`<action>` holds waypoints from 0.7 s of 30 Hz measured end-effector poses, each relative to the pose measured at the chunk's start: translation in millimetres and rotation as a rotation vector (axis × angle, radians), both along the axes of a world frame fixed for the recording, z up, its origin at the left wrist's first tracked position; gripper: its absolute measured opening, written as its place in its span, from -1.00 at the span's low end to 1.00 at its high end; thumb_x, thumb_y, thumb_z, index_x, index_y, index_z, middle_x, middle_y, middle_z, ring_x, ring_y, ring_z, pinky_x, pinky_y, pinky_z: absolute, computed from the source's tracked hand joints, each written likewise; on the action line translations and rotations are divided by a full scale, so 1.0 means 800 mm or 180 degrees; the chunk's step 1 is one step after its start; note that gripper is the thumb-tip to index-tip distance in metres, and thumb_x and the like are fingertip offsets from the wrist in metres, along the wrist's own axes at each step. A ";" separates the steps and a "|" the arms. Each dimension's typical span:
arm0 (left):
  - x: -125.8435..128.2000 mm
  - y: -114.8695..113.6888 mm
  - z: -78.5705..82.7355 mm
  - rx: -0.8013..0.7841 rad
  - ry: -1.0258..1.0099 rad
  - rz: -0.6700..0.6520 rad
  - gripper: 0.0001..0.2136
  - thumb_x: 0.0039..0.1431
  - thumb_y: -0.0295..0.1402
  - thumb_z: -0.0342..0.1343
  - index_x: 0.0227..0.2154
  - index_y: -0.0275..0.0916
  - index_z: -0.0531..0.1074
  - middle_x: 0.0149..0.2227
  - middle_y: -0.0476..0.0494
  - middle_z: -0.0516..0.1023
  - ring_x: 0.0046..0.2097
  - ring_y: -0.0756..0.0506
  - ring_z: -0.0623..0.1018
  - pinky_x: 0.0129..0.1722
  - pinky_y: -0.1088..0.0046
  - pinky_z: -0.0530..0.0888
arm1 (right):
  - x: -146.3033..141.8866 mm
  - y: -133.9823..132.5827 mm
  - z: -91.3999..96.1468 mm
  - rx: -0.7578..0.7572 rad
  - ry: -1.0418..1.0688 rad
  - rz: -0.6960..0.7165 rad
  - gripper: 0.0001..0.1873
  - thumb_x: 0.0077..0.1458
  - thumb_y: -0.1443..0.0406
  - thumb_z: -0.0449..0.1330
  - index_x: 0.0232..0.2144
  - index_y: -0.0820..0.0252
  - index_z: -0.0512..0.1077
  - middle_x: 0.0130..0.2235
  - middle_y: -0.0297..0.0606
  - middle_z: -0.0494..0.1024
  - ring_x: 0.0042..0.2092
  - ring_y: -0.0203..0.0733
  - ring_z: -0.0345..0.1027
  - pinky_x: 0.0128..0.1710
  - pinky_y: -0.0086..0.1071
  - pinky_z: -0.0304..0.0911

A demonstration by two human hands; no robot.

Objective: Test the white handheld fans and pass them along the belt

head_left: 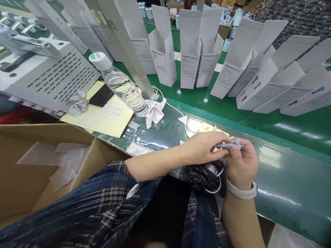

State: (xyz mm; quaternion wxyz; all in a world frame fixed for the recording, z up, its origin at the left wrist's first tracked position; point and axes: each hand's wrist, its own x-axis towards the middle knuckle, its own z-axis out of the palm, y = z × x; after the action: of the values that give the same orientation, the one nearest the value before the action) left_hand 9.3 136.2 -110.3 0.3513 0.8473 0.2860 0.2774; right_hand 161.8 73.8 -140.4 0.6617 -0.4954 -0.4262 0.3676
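Both hands meet above the front edge of the green bench. Between their fingertips is a slim grey-blue piece with a ribbed shaft and a small metallic tip, perhaps a cable end; its exact kind is unclear. My left hand reaches in from the left, fingers closed around the ribbed end. My right hand, with a pale watch on the wrist, pinches the tip end with thumb and fingers. Just below them lies a crumpled black plastic bag with a looped white cable. A yellow note lies behind my left hand.
Upright white boxes with raised flaps line the far side. A water bottle leans near a metal post. At left are a slotted machine, a yellow sticker sheet and a cardboard box holding clear plastic.
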 end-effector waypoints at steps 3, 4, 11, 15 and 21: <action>-0.001 -0.001 -0.006 0.0432 0.0028 -0.0024 -0.78 0.38 -0.25 0.00 -0.12 -0.26 0.46 -0.20 -0.13 0.62 -0.16 -0.04 0.57 -0.16 0.47 0.47 | -0.003 0.000 -0.002 0.0006 0.0134 0.0026 -0.86 0.13 0.19 0.35 -0.32 0.11 0.52 -0.38 -0.39 0.47 -0.53 -0.41 0.27 -0.56 -0.51 0.24; -0.001 -0.002 -0.008 0.0566 0.0023 -0.0020 -0.75 0.41 -0.24 -0.05 -0.14 -0.26 0.46 -0.22 -0.13 0.62 -0.18 -0.03 0.57 -0.18 0.47 0.47 | -0.004 0.000 -0.002 0.0041 0.0173 0.0017 -0.87 0.14 0.20 0.35 -0.32 0.11 0.53 -0.39 -0.40 0.46 -0.53 -0.42 0.27 -0.56 -0.51 0.23; 0.001 -0.005 -0.016 0.1035 -0.0187 0.0227 -0.64 0.47 -0.19 -0.20 -0.23 -0.29 0.43 -0.34 -0.12 0.56 -0.30 0.00 0.52 -0.30 0.50 0.43 | -0.009 0.000 -0.002 0.0284 0.0103 -0.0012 -0.90 0.16 0.20 0.34 -0.29 0.08 0.54 -0.37 -0.38 0.42 -0.46 -0.36 0.32 -0.51 -0.47 0.26; -0.001 -0.007 -0.016 0.0780 -0.0202 0.0191 -0.60 0.47 -0.13 -0.23 -0.20 -0.28 0.43 -0.33 -0.13 0.55 -0.29 -0.01 0.52 -0.29 0.50 0.44 | -0.010 0.000 0.000 0.0416 -0.0017 -0.0003 -0.94 0.18 0.24 0.32 -0.28 0.07 0.54 -0.35 -0.36 0.45 -0.43 -0.34 0.33 -0.49 -0.45 0.25; -0.005 -0.009 -0.008 -0.0045 -0.0286 0.0152 -0.67 0.42 -0.12 -0.10 -0.26 -0.24 0.45 -0.35 -0.07 0.53 -0.30 0.00 0.49 -0.25 0.48 0.44 | -0.011 0.003 0.000 0.0776 -0.0477 -0.0095 -0.92 0.18 0.31 0.30 -0.23 0.05 0.54 -0.34 -0.32 0.51 -0.24 -0.20 0.40 -0.28 -0.32 0.29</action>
State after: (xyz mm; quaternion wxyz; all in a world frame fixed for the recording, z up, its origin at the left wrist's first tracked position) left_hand 5.1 128.8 -117.0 0.3630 0.8244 0.2921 0.3214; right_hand 153.0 76.0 -140.2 0.6887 -0.4437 -0.5084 0.2651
